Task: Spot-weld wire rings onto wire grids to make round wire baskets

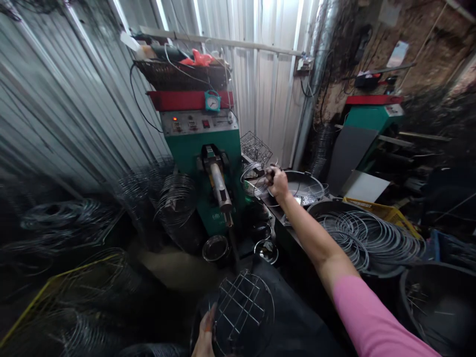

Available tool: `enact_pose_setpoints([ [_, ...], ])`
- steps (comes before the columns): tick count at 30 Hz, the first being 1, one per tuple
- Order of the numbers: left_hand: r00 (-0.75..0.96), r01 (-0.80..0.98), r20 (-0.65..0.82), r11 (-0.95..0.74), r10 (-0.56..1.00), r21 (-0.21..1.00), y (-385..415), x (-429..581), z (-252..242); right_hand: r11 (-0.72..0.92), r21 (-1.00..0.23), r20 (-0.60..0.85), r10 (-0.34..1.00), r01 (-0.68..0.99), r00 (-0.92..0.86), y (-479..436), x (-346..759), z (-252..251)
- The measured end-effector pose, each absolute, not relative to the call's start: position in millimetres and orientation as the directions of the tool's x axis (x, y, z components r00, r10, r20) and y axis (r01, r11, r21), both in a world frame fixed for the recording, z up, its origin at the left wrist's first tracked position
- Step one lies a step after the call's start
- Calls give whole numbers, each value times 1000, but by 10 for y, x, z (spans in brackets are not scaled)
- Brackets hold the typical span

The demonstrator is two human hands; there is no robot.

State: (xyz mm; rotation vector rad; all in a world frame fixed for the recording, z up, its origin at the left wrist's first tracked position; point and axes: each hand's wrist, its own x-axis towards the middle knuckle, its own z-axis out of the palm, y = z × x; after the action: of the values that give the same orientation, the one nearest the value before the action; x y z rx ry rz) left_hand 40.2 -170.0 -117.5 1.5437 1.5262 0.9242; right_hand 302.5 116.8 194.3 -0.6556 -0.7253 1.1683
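Observation:
Low in the head view, my left hand grips the left edge of a round wire rack, a ring with crossed wires inside. The rack is over the dark cloth on my lap. My right arm is stretched forward, and my right hand is closed beside the rim of a wide shallow pan. Thin wire rings lie just left of that hand. What its fingers hold, if anything, I cannot make out.
A green machine with a protruding metal arm stands ahead. At right, a tub holds many wire rings. Stacked wire rings and a yellow crate are at left. Small bowls sit below the machine.

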Motion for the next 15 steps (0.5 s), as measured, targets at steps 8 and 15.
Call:
enact_pose_setpoints([
  [8, -53, 440, 95, -62, 994, 896, -1732, 510, -1266, -24, -969, 46, 959, -245, -279, 775, 3151, 2240],
  [15, 1, 415, -10, 9, 1000, 910, -1697, 479, -907, -268, -760, -461, 865, 593, -200, 348, 3247, 1107],
])
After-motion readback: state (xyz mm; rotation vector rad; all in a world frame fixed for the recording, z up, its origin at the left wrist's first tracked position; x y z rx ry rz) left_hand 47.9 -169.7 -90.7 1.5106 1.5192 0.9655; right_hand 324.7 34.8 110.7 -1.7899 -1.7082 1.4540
